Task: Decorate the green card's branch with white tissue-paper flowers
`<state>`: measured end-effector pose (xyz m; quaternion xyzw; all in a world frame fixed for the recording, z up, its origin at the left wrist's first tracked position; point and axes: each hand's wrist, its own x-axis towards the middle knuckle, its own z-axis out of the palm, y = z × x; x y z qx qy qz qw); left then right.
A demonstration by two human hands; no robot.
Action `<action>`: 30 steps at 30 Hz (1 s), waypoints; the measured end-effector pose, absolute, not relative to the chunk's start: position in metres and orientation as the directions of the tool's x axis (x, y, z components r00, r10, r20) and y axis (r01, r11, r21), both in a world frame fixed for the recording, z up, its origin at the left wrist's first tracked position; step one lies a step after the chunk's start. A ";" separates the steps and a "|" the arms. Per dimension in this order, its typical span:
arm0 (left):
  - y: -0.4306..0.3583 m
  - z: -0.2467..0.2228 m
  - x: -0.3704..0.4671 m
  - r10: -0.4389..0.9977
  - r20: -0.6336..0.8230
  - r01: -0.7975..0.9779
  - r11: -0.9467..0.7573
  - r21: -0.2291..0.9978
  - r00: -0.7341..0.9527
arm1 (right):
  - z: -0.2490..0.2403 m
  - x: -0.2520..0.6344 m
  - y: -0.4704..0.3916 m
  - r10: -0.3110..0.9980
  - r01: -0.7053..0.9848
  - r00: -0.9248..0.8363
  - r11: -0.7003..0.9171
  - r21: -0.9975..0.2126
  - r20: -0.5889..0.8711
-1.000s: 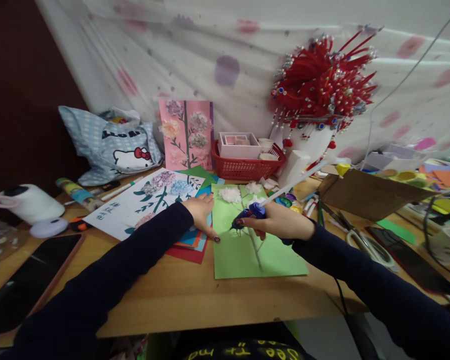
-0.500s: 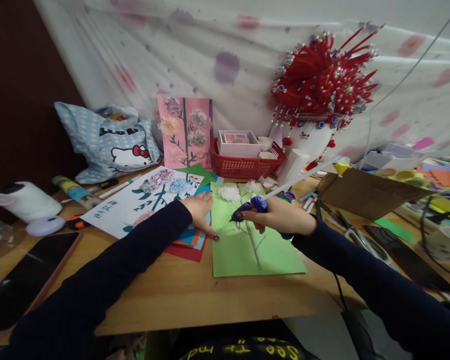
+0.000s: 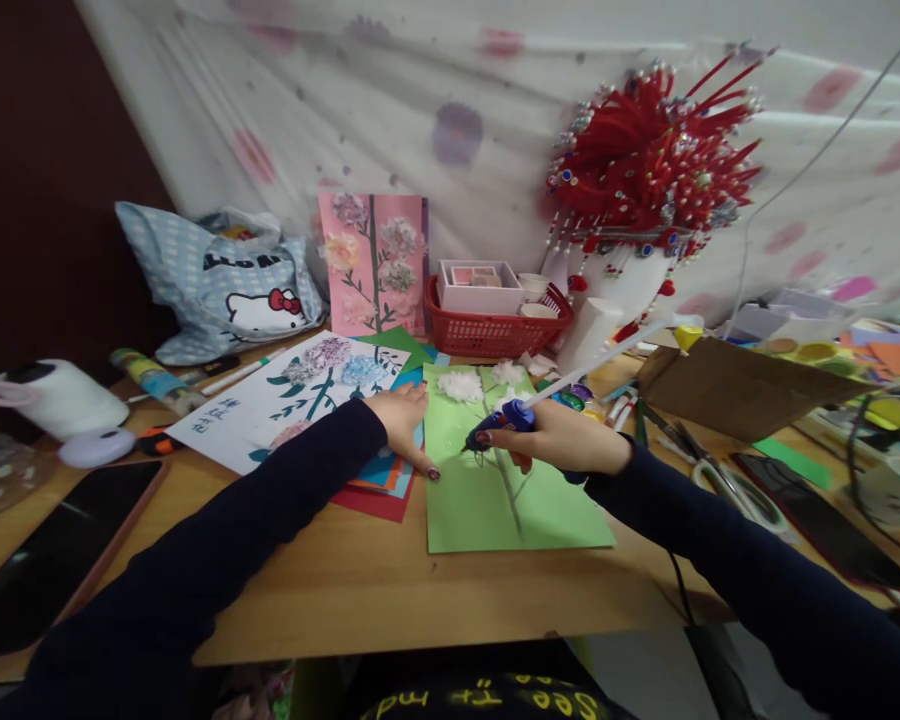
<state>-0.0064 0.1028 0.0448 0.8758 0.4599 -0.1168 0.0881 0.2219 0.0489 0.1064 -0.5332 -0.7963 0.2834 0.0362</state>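
My right hand (image 3: 562, 437) is closed round a blue hot glue gun (image 3: 508, 418), a long white glue stick (image 3: 596, 362) jutting from its back. The nozzle points down-left, low over a light green sheet (image 3: 465, 515). On that sheet is a grey-green stem (image 3: 511, 495) with side twigs, partly covered by the gun. White ruffled flowers (image 3: 460, 386) sit near its top edge. My left hand (image 3: 403, 428) lies flat with fingers spread at the sheet's left edge, over stacked coloured papers (image 3: 379, 500). Beside it lies a white sheet with flowers (image 3: 229, 440).
A red basket (image 3: 469, 335) stands behind the sheet, near a pink flower picture (image 3: 375, 265) and a red beaded headdress (image 3: 652, 160). Scissors (image 3: 735, 490), a phone (image 3: 825, 520) and cardboard (image 3: 742, 385) lie right. Another phone (image 3: 67, 560) and a checked bag (image 3: 225, 285) are left.
The glue gun's nozzle has shifted very slightly down over the green sheet. My left hand stays in place, and the whole view has drifted a little.
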 end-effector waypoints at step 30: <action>0.104 0.043 -0.008 0.781 -0.280 0.815 -0.580 0.009 0.559 | 0.108 0.237 0.048 0.919 0.864 -0.368 0.280 -0.419 -0.144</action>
